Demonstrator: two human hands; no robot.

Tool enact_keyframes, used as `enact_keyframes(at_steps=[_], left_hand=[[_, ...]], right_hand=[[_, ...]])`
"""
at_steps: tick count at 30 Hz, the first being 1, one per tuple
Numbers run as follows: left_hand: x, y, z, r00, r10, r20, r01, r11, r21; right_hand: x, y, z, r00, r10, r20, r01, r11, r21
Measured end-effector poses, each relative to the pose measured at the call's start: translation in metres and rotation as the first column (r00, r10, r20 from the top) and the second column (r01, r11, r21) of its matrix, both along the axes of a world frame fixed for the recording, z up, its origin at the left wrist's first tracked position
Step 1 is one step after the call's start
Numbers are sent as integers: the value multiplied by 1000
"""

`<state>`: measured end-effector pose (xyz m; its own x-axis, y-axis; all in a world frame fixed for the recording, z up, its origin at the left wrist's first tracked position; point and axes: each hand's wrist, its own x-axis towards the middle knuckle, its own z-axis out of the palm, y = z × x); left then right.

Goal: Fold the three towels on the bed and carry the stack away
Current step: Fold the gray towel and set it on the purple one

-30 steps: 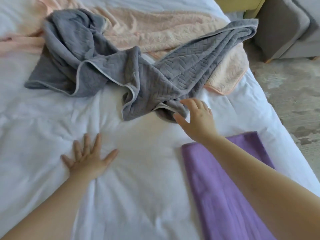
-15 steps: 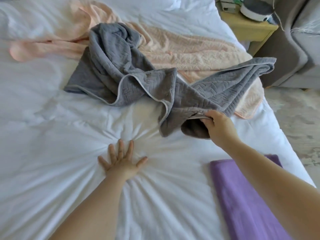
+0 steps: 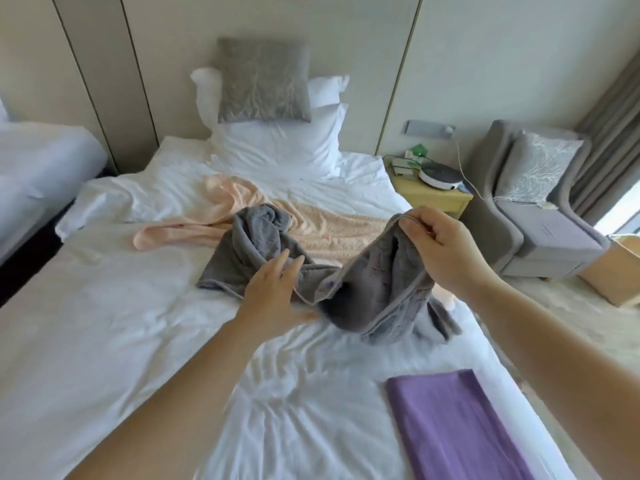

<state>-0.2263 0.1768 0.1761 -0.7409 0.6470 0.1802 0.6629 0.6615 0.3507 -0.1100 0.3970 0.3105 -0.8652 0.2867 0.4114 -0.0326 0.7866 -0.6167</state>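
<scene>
A crumpled grey towel (image 3: 377,289) lies mid-bed, one edge lifted off the sheet. My right hand (image 3: 446,251) grips that raised edge, fingers curled round the piped hem. My left hand (image 3: 273,289) hovers over the lower part of the grey towel with its fingers straight, at or just above the cloth. Behind it a peach towel (image 3: 311,223) lies spread and rumpled across the bed. A purple towel (image 3: 453,427) lies folded flat at the near right of the white bed (image 3: 104,341).
White pillows (image 3: 277,147) and a grey cushion (image 3: 263,81) stand at the headboard. To the right are a yellow nightstand (image 3: 433,195) with small items, a grey armchair (image 3: 540,216) and a cardboard box (image 3: 616,271) on the floor. Another bed (image 3: 38,168) is at left.
My right hand has lifted the grey towel's edge off the bed. My left hand left the sheet and moved up to the towel. The view tilted up to take in the room.
</scene>
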Motion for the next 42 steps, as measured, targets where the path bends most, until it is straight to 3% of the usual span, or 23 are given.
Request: enact_keyframes(at_steps=[5,10,13,18,22,26,31,34,36,40,42], left_hand=[[28,9,80,985,-156,-72,169,953,251],[45,12,108,990,-138,33,121,942,313],[52,10,116,981,-105,166,29,914,405],[54,0,164,989,-92,119,20,866,499],[68,-7,215,990,-142,-8,126,855,503],[98,-9,267,959,-258,-116,279,797,536],[138,-14,321,906,-380,-188,415,706,574],[148,-27,336,906,-367,-211,418,700,579],[147,-41,334,929,-320,-184,365,715,597],[138,-62,294,953,-291,84,191,793,578],[140,-62,266,953,-281,112,170,803,571]], right_hand=[[51,-30,120,982,54,-181,-38,995,87],[119,-34,187,960,30,-280,3,993,117],[153,-21,191,972,-30,-235,57,992,110],[185,6,163,979,-185,-86,195,974,120],[188,6,142,976,-218,-24,219,974,59],[166,-18,135,988,-152,21,152,988,-32],[136,-78,155,990,73,-119,-107,944,-312],[127,-101,171,970,201,-140,-222,963,-154],[122,-102,179,967,183,-178,-204,973,-109],[121,-89,190,970,141,-199,-142,990,9],[120,-82,195,971,137,-196,-124,989,76]])
